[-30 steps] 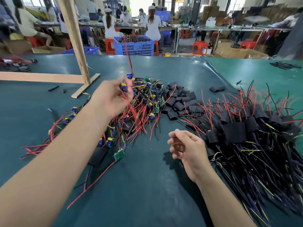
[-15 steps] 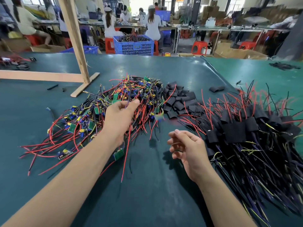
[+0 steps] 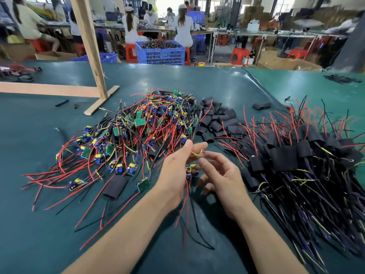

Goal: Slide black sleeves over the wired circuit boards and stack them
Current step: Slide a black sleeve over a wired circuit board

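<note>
Left hand (image 3: pixel 173 175) gripping one wired circuit board (image 3: pixel 190 169) just above the green table mat (image 3: pixel 49 224), thumb and fingers curled round it, its red and black wires (image 3: pixel 187 210) dangling toward the near edge; right hand (image 3: pixel 223 178) hovering just beside it on the right, fingers loosely spread and holding nothing, forefinger reaching toward a short yellow lead (image 3: pixel 195 154) at the top of the board; whether that fingertip is touching the lead, not possible to tell

Lying heaped left of centre, a tangled pile of bare circuit boards (image 3: pixel 142 131), green boards with blue and yellow parts, red wires fanning out to the left and near; resting at the near edge of that pile, one loose black sleeve (image 3: pixel 115 186), flat on the mat, with a single green board (image 3: pixel 143 184) just beside it on the right

Sitting far of the hands, between the two bigger piles, a heap of empty black sleeves (image 3: pixel 215 119); one stray sleeve (image 3: pixel 261 105) lying apart farther right

Spreading across the right side, the stack of sleeved boards (image 3: pixel 286 155), black sleeves overlapping, red wires pointing far, dark and yellow wires trailing near

Standing far left, a wooden post (image 3: pixel 88 46) on a wooden base; beyond the table, a blue crate (image 3: pixel 161 54), red stools, and seated people working at benches
</note>
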`<state>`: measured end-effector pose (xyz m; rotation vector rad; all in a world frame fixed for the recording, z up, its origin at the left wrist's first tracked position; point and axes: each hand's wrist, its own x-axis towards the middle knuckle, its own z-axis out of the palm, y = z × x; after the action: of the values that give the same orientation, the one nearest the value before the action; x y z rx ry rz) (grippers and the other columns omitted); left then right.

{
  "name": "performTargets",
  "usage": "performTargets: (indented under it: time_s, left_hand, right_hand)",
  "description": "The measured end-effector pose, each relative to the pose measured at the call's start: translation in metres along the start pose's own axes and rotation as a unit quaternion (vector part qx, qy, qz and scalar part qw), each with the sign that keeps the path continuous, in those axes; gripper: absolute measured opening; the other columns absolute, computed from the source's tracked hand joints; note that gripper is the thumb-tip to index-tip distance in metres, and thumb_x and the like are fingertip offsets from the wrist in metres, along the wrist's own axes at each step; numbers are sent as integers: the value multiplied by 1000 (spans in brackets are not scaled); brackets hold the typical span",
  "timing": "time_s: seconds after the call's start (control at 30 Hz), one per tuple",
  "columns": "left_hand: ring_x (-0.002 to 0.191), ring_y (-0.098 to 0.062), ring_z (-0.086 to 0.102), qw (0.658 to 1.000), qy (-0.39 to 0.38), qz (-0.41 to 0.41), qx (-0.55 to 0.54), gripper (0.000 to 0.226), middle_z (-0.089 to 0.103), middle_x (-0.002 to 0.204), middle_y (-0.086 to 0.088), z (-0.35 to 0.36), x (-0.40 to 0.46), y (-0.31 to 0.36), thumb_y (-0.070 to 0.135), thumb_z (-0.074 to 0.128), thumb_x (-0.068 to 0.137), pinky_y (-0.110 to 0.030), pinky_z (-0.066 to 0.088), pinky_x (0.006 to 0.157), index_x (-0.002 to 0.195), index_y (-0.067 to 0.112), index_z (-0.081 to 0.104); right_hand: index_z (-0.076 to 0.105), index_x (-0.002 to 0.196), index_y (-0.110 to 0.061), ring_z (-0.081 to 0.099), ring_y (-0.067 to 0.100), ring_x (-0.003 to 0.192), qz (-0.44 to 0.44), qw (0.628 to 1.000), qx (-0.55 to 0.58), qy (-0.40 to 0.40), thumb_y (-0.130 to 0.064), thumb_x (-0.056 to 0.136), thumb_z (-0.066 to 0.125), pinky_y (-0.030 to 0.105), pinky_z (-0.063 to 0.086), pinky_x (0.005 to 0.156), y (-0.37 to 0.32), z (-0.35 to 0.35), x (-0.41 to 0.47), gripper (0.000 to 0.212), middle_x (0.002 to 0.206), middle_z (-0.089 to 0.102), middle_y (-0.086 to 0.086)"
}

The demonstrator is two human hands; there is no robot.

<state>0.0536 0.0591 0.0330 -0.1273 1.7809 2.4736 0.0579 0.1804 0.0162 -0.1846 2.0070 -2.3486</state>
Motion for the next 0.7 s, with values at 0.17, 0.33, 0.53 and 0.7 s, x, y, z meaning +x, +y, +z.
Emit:
performTargets:
  time_s: [0.17,0.33,0.53,0.7]
  left_hand:
    - [78,-10,65,997,-11,58,56,38,70,110,12,8,2,-16,59,40,92,-26,50,50,106,45,73]
    - [91,-13,69,962,63,164,209,43,75,94,4,-8,7,-22,48,41,101,-35,54,86,95,23,76]
    - [106,-28,45,786,79,230,569,27,62,111,-3,-11,6,-41,18,62,83,-38,38,94,109,16,70]
    - [101,-30,55,774,121,236,575,19,63,111,-6,-22,7,-29,10,64,87,-40,41,91,104,12,73]
  right_hand:
    - [75,88,-18,56,15,49,56,994,70,-66,-32,73,73,21,38,37,-1,1,-3,21,72,65,7]
    - [70,75,-22,56,13,49,32,994,85,-63,-29,70,75,21,41,40,-3,-4,-1,11,66,62,2]
    - [73,98,-17,57,13,63,21,996,79,-28,-14,87,65,21,47,51,-3,-9,2,13,79,67,1]
    - [76,83,-19,54,6,62,-10,997,76,-15,-18,85,69,20,47,55,-5,-11,0,8,71,65,-9]
